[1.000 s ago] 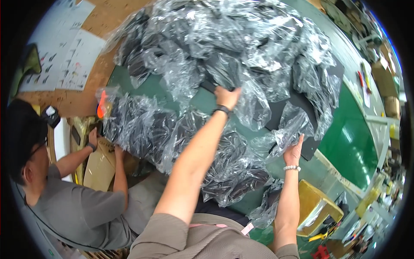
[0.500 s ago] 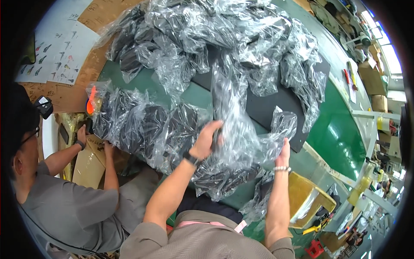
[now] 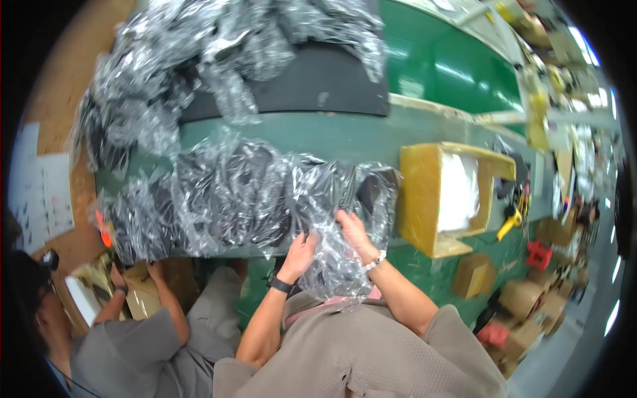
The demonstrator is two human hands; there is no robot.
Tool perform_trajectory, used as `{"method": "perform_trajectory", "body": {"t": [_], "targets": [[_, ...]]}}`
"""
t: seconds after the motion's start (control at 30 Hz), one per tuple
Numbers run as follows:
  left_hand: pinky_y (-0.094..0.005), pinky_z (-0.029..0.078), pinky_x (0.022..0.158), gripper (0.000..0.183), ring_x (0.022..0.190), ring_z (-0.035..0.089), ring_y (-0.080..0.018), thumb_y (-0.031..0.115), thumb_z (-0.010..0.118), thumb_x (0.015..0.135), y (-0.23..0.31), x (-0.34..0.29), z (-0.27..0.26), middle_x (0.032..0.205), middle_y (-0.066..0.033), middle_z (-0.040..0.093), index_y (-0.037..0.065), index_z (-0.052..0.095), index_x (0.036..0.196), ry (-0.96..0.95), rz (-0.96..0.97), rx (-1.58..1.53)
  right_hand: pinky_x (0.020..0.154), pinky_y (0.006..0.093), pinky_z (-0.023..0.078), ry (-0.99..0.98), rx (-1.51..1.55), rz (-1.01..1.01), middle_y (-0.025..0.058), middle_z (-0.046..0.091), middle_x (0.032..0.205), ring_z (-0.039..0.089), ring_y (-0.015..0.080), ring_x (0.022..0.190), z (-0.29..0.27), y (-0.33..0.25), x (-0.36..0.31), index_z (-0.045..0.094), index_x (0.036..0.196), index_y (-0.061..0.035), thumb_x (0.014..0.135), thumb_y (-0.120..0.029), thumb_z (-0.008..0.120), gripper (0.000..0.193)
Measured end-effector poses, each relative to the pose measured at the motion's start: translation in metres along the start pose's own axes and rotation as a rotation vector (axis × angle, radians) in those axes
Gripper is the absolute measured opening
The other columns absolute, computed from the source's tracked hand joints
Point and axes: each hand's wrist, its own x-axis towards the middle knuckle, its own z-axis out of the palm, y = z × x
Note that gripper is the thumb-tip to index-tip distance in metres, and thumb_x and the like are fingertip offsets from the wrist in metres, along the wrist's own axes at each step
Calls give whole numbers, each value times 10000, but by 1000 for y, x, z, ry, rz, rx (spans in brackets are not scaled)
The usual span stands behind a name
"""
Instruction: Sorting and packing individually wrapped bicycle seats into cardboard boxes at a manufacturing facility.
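Close to my body I hold a clear plastic bag that hangs over the front edge of the green table. My left hand grips its left side, fingers curled. On its upper right my right hand is closed with the thumb on top. What lies inside the bag is hard to make out. Just beyond my hands a row of black items in clear bags lies packed side by side along the table. A large heap of bagged black items covers the far left, partly on a black board.
A yellow-brown carton with white lining stands right of the row, a yellow-handled tool beyond it. At my left a co-worker in grey handles cardboard. Printed sheets lie far left; cartons stand on the floor at right.
My view has turned right. Both hands have come closer to my body with the plastic bag, which was stretched out over the row before. The carton now shows fully.
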Motion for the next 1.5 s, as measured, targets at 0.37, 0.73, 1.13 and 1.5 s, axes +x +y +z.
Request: {"method": "perform_trajectory", "body": {"t": [0.37,0.73,1.13,1.5], "targets": [[-375,441,839,329,988,552,-332,137,643,814,3,-24,52,1073,-177,538,-20,567,1093,110,532,440,739,322,523,-90,387,54,62,686,929,646,168,802,-80,34,-36,654,993,-24,844,-145,613,196],[-300,439,922,561,1062,528,-146,101,741,791,49,-33,94,1171,-84,548,43,404,1235,213,304,-624,986,345,390,5,-299,-730,148,505,1274,503,231,1152,-52,26,-72,322,1347,5,823,-148,717,673],[-344,474,881,782,983,628,-267,289,798,603,29,-92,4,1057,-190,633,-31,451,1227,395,393,-63,1091,391,300,-397,-807,-697,165,366,1427,387,264,1305,-51,-46,-94,240,1465,-51,675,-98,758,946],[-433,518,741,699,848,656,-368,308,766,560,65,-36,21,878,-211,664,-27,494,1110,-329,317,783,1005,326,396,-332,-443,-204,136,452,1333,488,227,1182,-102,13,-91,217,1465,-25,641,-90,826,1027]]}}
